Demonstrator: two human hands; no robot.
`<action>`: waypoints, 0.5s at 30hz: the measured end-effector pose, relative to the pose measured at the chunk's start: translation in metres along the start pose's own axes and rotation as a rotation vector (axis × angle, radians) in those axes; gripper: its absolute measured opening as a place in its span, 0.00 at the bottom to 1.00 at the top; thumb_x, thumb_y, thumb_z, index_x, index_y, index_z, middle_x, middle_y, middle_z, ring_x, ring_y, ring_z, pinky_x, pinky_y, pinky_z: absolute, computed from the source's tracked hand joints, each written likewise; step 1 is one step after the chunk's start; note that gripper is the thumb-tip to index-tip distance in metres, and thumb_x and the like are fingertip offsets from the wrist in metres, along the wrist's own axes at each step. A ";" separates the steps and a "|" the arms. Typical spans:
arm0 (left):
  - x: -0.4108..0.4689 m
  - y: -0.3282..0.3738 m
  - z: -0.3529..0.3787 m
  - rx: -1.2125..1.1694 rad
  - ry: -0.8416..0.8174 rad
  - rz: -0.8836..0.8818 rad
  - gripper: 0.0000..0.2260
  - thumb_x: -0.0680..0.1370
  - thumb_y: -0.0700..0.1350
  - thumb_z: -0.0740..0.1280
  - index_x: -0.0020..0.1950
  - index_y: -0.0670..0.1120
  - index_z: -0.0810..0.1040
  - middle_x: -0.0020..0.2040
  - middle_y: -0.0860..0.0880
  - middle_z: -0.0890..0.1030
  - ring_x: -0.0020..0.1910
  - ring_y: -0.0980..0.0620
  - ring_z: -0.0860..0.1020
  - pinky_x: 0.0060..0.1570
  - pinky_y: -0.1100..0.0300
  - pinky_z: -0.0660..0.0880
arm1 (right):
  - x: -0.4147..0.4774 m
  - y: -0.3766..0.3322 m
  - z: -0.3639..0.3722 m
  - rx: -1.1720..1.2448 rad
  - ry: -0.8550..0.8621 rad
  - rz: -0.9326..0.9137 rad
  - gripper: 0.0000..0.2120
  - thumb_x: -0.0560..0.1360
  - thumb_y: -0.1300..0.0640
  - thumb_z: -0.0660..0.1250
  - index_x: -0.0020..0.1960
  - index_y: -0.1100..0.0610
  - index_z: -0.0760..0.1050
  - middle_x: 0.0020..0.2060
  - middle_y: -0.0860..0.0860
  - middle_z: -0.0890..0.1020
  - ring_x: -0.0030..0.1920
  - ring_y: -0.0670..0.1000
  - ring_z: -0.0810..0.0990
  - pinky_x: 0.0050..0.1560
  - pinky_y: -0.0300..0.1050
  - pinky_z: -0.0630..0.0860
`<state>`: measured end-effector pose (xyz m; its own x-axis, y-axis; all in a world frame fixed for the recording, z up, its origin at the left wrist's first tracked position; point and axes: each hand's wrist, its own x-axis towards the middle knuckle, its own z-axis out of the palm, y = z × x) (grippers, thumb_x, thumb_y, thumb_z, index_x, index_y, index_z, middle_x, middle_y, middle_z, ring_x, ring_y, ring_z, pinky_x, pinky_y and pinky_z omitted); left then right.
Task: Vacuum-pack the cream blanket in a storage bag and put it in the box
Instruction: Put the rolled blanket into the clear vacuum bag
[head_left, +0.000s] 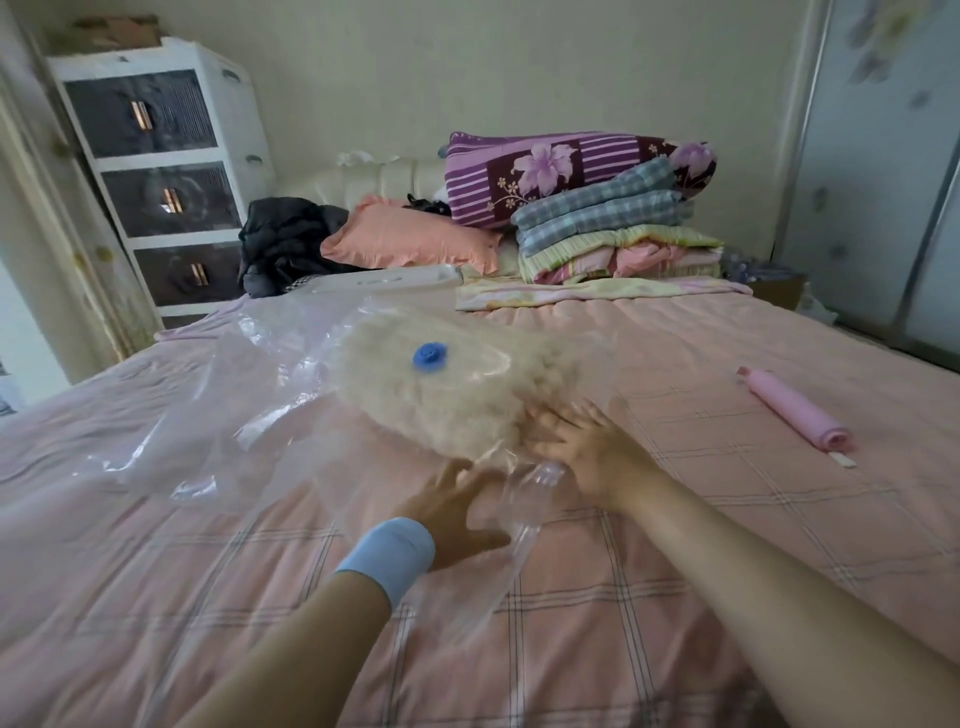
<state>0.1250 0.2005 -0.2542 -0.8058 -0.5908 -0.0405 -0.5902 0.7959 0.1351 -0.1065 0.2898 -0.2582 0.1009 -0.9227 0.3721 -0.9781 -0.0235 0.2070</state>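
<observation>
The cream blanket (447, 384) lies folded inside a clear plastic storage bag (249, 395) in the middle of the pink bed. A blue round valve (430, 357) sits on top of the bag over the blanket. My right hand (582, 447) presses flat with straight fingers against the near right side of the blanket through the plastic. My left hand (457, 514), with a light blue wristband, reaches under the loose near edge of the bag, fingers spread; the plastic partly veils it. A white box lid or box edge (395, 280) shows just behind the bag.
A pink hand pump (795, 410) lies on the bed to the right. Folded quilts (613, 228), a pink pillow (410, 239) and dark clothes (285, 244) are piled at the headboard. A white drawer unit (156, 171) stands at the left, a wardrobe (883, 156) at the right.
</observation>
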 end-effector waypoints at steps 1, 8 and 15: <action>-0.001 0.005 -0.002 0.092 -0.146 -0.024 0.30 0.77 0.66 0.60 0.77 0.61 0.57 0.78 0.55 0.49 0.75 0.45 0.61 0.71 0.47 0.64 | -0.003 0.001 -0.001 -0.014 -0.063 0.008 0.29 0.80 0.62 0.61 0.78 0.45 0.64 0.82 0.49 0.48 0.82 0.55 0.49 0.79 0.62 0.43; 0.000 0.066 -0.017 0.405 -0.143 -0.157 0.46 0.70 0.73 0.62 0.80 0.52 0.51 0.79 0.44 0.54 0.76 0.41 0.54 0.74 0.46 0.58 | -0.015 -0.022 0.008 -0.079 -0.128 0.070 0.36 0.79 0.62 0.56 0.82 0.44 0.47 0.81 0.52 0.37 0.81 0.58 0.40 0.78 0.60 0.41; 0.006 0.078 -0.013 0.465 -0.182 -0.105 0.16 0.79 0.39 0.65 0.67 0.42 0.73 0.66 0.44 0.76 0.65 0.46 0.74 0.59 0.57 0.73 | -0.016 -0.018 -0.007 -0.031 -0.299 0.180 0.38 0.78 0.61 0.59 0.81 0.40 0.48 0.81 0.51 0.37 0.81 0.53 0.39 0.79 0.63 0.40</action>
<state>0.0747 0.2567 -0.2313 -0.7119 -0.6708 -0.2079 -0.5935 0.7329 -0.3324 -0.0897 0.3073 -0.2618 -0.1352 -0.9829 0.1249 -0.9688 0.1576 0.1915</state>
